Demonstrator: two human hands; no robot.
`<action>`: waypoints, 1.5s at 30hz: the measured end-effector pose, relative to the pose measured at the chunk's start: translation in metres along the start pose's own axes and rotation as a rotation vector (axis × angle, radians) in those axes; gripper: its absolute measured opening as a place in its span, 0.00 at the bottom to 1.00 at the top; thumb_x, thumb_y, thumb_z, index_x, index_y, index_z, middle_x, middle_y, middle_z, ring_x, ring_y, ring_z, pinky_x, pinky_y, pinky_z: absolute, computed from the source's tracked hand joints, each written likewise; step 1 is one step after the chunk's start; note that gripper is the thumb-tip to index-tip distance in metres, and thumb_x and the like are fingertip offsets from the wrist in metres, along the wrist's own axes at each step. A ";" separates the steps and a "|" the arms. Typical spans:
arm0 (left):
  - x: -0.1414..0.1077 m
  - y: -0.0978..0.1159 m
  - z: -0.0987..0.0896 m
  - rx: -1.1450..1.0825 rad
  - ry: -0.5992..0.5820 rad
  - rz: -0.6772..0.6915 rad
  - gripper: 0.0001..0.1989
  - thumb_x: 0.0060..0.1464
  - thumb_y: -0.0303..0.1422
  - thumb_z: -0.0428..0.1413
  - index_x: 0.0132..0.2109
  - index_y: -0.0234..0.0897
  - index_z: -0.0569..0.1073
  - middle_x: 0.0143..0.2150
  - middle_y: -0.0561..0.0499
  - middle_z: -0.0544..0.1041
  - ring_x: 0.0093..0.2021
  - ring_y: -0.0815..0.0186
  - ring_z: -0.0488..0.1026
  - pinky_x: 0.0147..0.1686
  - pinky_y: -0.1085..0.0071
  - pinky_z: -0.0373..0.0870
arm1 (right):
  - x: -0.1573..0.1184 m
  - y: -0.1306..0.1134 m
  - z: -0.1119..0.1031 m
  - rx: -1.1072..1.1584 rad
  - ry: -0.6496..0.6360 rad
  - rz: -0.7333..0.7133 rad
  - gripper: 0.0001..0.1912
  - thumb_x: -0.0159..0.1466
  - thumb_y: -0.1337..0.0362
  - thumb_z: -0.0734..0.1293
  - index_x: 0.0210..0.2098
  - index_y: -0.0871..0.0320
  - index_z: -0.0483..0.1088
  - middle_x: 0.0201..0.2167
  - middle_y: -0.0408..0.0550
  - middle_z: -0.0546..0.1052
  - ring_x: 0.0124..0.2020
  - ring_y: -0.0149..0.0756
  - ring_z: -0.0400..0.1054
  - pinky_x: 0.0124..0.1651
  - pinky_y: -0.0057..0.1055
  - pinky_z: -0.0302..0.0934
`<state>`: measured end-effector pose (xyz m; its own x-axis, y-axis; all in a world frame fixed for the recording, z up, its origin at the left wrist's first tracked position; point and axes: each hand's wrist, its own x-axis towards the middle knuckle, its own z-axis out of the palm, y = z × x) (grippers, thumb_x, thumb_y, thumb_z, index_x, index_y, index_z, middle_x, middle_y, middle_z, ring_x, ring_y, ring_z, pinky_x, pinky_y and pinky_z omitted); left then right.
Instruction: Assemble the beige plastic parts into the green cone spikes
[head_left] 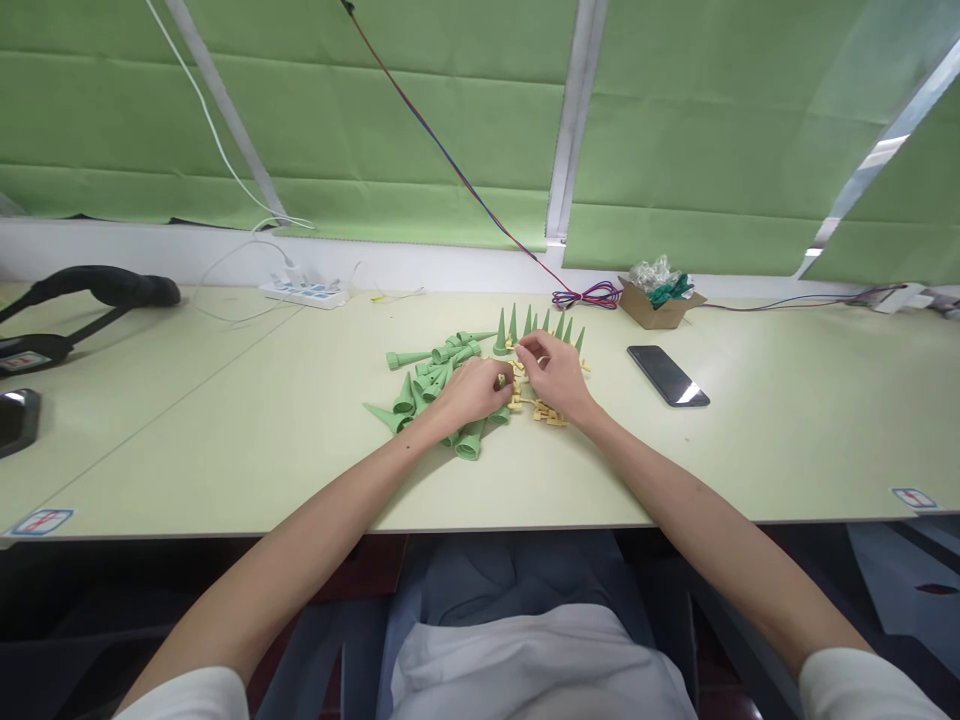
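Note:
My left hand [480, 388] has its fingers curled together over the right side of a pile of green cones [469, 440]; what it holds is too small to name. Close beside it, my right hand [555, 372] pinches near a small yellow piece, its contents partly hidden by the fingers. Several small yellow parts [551, 412] lie below and between the hands. Behind the right hand, several green cones [501, 335] stand upright in rows, points up, some with yellow parts at their bases.
A black phone [667, 376] lies to the right, with a cardboard box [656, 305] of plastic wrap behind it. A white power strip [306, 291] is at the back left. Black objects [90, 300] sit at the far left. Coiled wires [589, 296] lie along the back.

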<state>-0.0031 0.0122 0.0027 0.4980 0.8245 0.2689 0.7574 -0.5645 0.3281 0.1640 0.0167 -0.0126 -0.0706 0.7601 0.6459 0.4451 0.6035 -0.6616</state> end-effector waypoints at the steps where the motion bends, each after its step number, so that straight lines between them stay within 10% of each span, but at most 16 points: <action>1: 0.000 0.000 0.000 -0.011 0.020 0.006 0.08 0.52 0.29 0.52 0.33 0.40 0.77 0.25 0.52 0.76 0.27 0.63 0.69 0.28 0.69 0.58 | 0.000 -0.001 0.000 0.000 0.002 0.002 0.08 0.65 0.60 0.63 0.34 0.57 0.70 0.30 0.47 0.77 0.30 0.34 0.70 0.31 0.30 0.62; 17: 0.006 -0.008 -0.001 -0.044 0.423 -0.069 0.11 0.63 0.32 0.49 0.48 0.37 0.74 0.34 0.49 0.78 0.32 0.62 0.73 0.35 0.68 0.64 | 0.000 0.000 0.000 -0.008 -0.009 -0.035 0.10 0.66 0.59 0.62 0.33 0.57 0.70 0.29 0.47 0.76 0.30 0.34 0.68 0.32 0.30 0.61; 45: 0.005 -0.012 -0.001 0.030 0.498 -0.119 0.13 0.65 0.33 0.48 0.50 0.39 0.74 0.38 0.47 0.78 0.33 0.61 0.73 0.37 0.66 0.64 | 0.000 0.001 0.001 -0.040 -0.088 -0.013 0.09 0.65 0.60 0.62 0.30 0.56 0.70 0.27 0.46 0.75 0.29 0.34 0.68 0.34 0.31 0.63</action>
<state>-0.0101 0.0235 0.0009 0.1517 0.7598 0.6322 0.8121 -0.4604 0.3585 0.1636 0.0172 -0.0135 -0.1543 0.7715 0.6172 0.4789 0.6048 -0.6363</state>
